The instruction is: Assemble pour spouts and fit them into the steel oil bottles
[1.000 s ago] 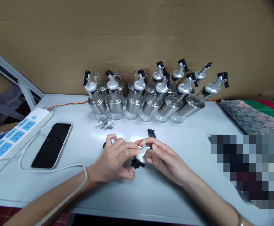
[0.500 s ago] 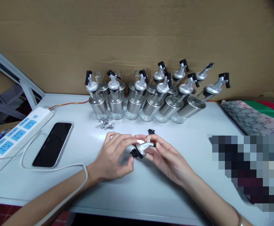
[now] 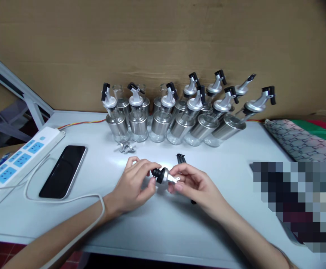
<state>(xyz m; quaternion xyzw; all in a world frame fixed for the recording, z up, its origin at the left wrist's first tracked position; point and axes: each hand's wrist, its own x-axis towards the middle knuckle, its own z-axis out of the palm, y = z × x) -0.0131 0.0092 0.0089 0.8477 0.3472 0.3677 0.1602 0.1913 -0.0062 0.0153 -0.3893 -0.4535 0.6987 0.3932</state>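
Between my left hand (image 3: pixel 132 183) and my right hand (image 3: pixel 203 188) is a silver pourer (image 3: pixel 166 176), held up over the desk (image 3: pixel 140 235) near its middle. It lies nearly on its side, with its black ribbed stopper (image 3: pixel 157 173) toward my left and its spout (image 3: pixel 173 179) toward my right. My right hand grasps it at the spout end, thumb in front and fingers curled behind. My left thumb and fingertips are bent around the tip of the stopper; whether they press on it or only come close, I cannot tell. Just beyond my right fingers, a few slim black pieces (image 3: pixel 181 158) lie together on the desk, and one more black bit (image 3: pixel 193 202) shows from under my right hand, partly hidden. Farther off stand two rows of glass bottles (image 3: pixel 160 125) with metal sleeves, and every one in the front row has a silver pourer with a black lever. Small silver parts (image 3: pixel 126 147) lie before the leftmost of them. At my left are a dark-screened phone (image 3: pixel 62 172) and a white power strip (image 3: pixel 20 164) with blue sockets; a pale cable (image 3: pixel 63 203) loops around the phone and across my left forearm. Brown cardboard (image 3: pixel 163 41) rises behind the bottles.
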